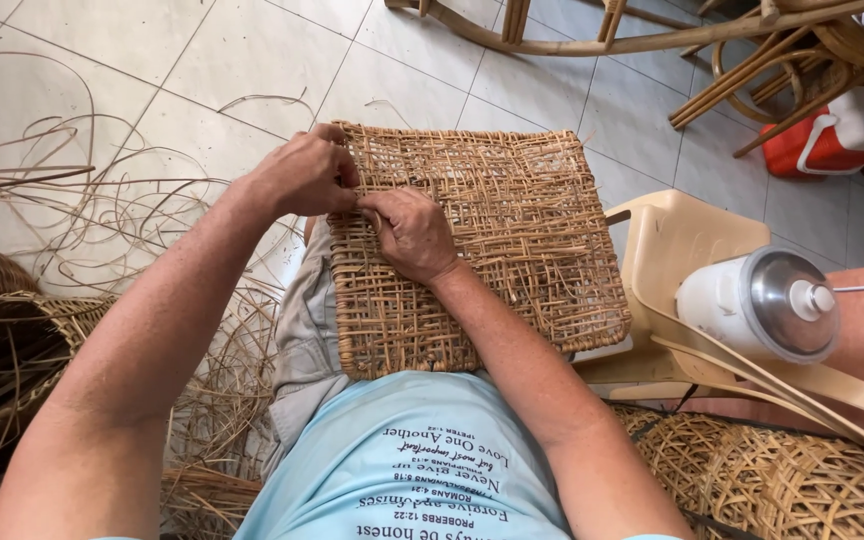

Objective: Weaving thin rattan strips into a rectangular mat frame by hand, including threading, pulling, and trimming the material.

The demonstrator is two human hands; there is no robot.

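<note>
While bent inward, left hand (304,175) and right hand (410,232) pinch woven panel (512,250).

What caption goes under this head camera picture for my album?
Left hand and right hand pinch the edge of a woven rattan panel resting on the person's lap.

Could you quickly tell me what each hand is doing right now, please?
Left hand: closed, fingers pinching at the left edge of the woven panel.
Right hand: fingers curled, pressing on the same panel beside the left hand.

head-worn view, steeply downward, close over lap
</note>
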